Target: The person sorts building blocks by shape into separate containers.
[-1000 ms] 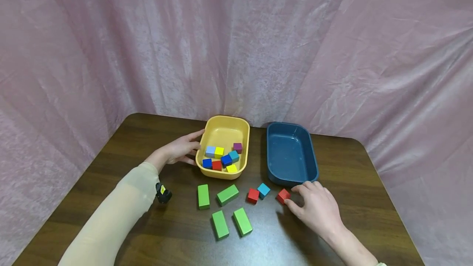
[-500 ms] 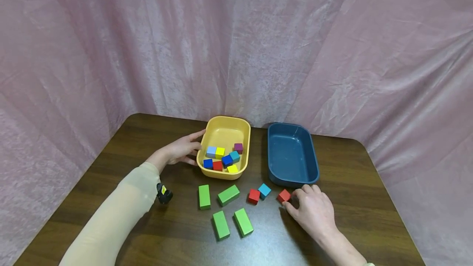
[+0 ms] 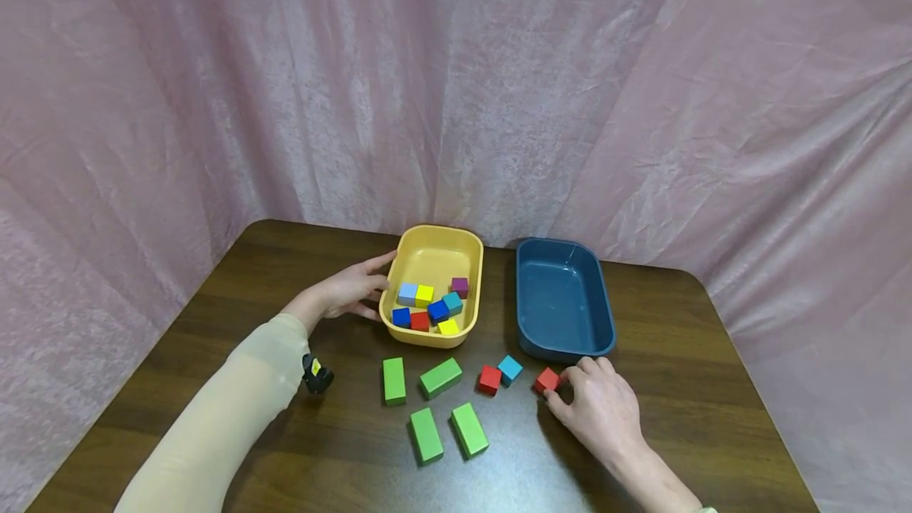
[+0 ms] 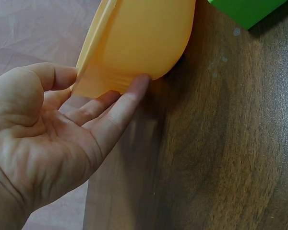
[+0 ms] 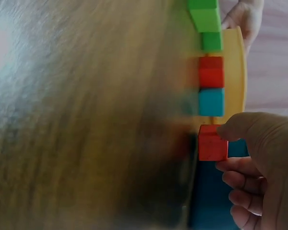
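Observation:
My right hand (image 3: 606,410) has thumb and fingertips at the sides of a red cube (image 3: 546,380), pinching it just in front of the blue tray (image 3: 606,323). In the right wrist view the thumb lies at one edge of that cube (image 5: 212,143) and a fingertip at the opposite edge. My left hand (image 3: 349,290) touches the outer left wall of the yellow tray (image 3: 435,237), fingers spread and mostly straight. The left wrist view shows thumb at the rim and fingertips against the wall (image 4: 149,38). Several coloured cubes, among them a purple cube (image 3: 459,286), lie inside the yellow tray.
Another red cube (image 3: 489,379) and a light blue cube (image 3: 509,370) sit together left of the pinched one. Several green blocks (image 3: 426,435) lie on the brown wooden table (image 3: 342,434), in front of the yellow tray. A pink curtain (image 3: 456,85) hangs behind the table.
My right hand has shifted a little left, and its thumb and fingers have closed in on the red cube. The left hand keeps its place at the yellow tray.

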